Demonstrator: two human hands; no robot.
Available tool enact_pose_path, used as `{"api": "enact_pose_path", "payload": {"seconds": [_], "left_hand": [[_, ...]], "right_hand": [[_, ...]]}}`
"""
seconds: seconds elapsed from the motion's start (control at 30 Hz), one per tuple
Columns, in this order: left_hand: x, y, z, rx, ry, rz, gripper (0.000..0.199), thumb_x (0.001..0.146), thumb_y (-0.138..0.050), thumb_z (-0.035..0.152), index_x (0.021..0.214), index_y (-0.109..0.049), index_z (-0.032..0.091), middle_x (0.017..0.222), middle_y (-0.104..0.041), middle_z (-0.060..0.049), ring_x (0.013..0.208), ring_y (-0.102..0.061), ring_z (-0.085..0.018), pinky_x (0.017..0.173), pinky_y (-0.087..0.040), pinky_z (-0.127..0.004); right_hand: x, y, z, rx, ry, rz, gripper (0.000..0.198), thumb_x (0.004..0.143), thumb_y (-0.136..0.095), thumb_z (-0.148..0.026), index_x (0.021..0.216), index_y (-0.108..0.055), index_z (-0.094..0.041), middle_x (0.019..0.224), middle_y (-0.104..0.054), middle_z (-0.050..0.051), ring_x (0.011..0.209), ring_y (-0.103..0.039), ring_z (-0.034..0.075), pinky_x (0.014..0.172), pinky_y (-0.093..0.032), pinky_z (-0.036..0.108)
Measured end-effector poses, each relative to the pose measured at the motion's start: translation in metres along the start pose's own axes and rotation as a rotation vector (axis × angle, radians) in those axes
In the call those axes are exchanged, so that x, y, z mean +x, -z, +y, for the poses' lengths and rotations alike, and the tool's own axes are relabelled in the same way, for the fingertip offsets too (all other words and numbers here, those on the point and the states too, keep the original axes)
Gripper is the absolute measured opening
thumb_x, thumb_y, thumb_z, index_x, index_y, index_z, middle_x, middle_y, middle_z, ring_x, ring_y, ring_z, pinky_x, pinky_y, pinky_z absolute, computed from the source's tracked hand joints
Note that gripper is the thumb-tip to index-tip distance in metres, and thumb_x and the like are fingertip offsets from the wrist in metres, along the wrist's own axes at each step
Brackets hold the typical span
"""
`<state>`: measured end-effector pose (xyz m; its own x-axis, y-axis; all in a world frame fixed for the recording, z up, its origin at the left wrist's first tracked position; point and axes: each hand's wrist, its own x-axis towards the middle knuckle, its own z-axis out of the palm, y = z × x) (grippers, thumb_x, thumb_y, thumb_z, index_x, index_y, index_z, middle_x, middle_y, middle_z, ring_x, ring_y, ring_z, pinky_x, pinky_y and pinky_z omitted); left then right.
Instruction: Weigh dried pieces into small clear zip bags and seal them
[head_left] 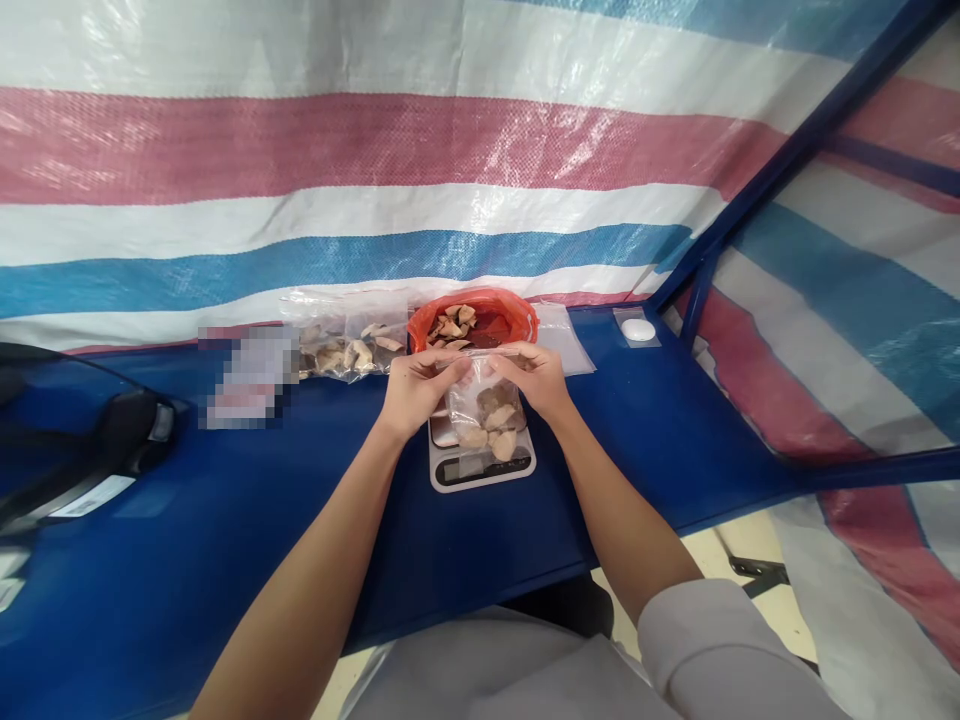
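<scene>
Both hands pinch the top edge of a clear plastic bag [491, 415] with several light brown dried pieces at its bottom. My left hand [424, 388] grips the bag's left top corner, thumb pointing inward. On the other top corner, my right hand [536, 378] is closed in the same way. The bag hangs over a white kitchen scale [484, 482] with a dark display strip, hiding much of its platform; whether the bag touches it I cannot tell. Just behind the hands stands a red plastic bag [517, 308], open at the top, with brown dried pieces [454, 324] inside.
Filled clear bags [349, 350] lie left of the red bag. Flat clear bags [566, 340] lie to its right. A small packet with a white disc [638, 330] is farther right. A black strapped object [127, 440] sits at left on the blue table [300, 480]. Striped sheeting [360, 150] hangs behind.
</scene>
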<state>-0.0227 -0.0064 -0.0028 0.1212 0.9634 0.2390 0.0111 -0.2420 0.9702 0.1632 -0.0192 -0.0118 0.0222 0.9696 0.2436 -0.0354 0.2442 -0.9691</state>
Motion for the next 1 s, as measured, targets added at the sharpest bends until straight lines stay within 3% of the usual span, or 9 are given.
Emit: {"api": "enact_pose_path", "payload": {"seconds": [0.17,0.63,0.77,1.0], "left_hand": [[-0.001,-0.001,0.001,0.006,0.029,0.041,0.029,0.064,-0.087,0.044,0.076,-0.082,0.018,0.069,-0.076,-0.005,0.062,-0.066,-0.018,0.062,-0.055,-0.029],[0.001,0.002,-0.004,-0.132,0.124,0.026,0.033,0.066,-0.088,0.049,0.076,-0.081,0.018,0.073,-0.076,-0.004,0.062,-0.064,-0.015,0.060,-0.053,-0.026],[0.001,-0.001,-0.002,-0.110,0.096,0.009,0.035,0.065,-0.090,0.048,0.082,-0.082,0.018,0.077,-0.078,-0.005,0.069,-0.067,-0.017,0.069,-0.055,-0.028],[0.000,-0.003,0.001,-0.052,0.089,0.015,0.037,0.064,-0.089,0.049,0.079,-0.081,0.016,0.071,-0.076,-0.005,0.065,-0.066,-0.017,0.066,-0.054,-0.028]], "right_hand": [[-0.001,-0.002,-0.004,-0.012,-0.020,-0.014,0.035,0.071,-0.079,-0.055,0.073,-0.077,-0.021,0.069,-0.073,0.001,0.065,-0.067,0.018,0.059,-0.060,0.031],[0.001,0.008,-0.009,0.060,-0.084,0.010,0.032,0.070,-0.083,-0.053,0.075,-0.080,-0.022,0.073,-0.076,0.001,0.068,-0.069,0.018,0.061,-0.061,0.033],[0.001,0.006,-0.008,0.012,-0.051,-0.015,0.034,0.073,-0.080,-0.056,0.072,-0.080,-0.022,0.075,-0.077,0.002,0.071,-0.069,0.018,0.063,-0.062,0.033],[0.000,0.005,-0.004,0.031,-0.050,-0.006,0.034,0.071,-0.081,-0.055,0.076,-0.080,-0.021,0.074,-0.076,0.002,0.070,-0.069,0.017,0.062,-0.062,0.031]]}}
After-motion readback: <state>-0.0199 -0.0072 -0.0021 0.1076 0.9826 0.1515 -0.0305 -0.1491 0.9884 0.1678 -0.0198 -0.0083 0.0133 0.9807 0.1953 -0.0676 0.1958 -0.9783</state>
